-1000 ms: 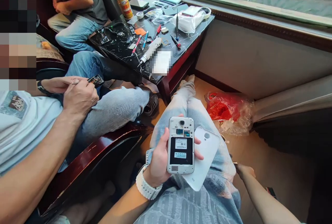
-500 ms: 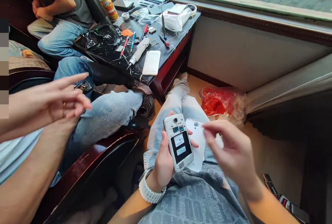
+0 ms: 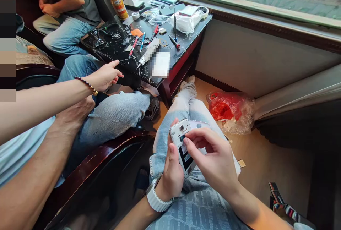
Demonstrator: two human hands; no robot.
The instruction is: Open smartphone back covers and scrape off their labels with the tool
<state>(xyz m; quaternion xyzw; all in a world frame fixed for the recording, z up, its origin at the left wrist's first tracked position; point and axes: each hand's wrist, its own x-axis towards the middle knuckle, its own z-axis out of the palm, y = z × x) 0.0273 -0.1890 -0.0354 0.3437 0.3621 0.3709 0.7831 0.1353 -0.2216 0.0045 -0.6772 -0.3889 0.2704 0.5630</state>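
My left hand (image 3: 173, 173) is wrapped round a white smartphone (image 3: 176, 133), tilted above my lap with its back off. Its camera, card slots and black battery bay are exposed. Over the phone, my right hand (image 3: 215, 159) has thumb and index finger pinched together at the card slots. Whatever those fingertips hold, if anything, is hidden. A white back cover (image 3: 200, 124) lies on my thighs behind the phone, mostly covered by my right hand.
A black marble-patterned table (image 3: 125, 61) carries a white pen-style screwdriver (image 3: 148, 52), pens, a drink can (image 3: 118, 6) and plastic packages. A co-worker's hand (image 3: 105, 75) points across from the left, above a wooden armrest (image 3: 106, 155). A red plastic bag (image 3: 226, 105) lies on the floor.
My right hand has moved left onto the phone, its fingertips now at the card slots. The co-worker's pointing hand has reached farther toward the table.
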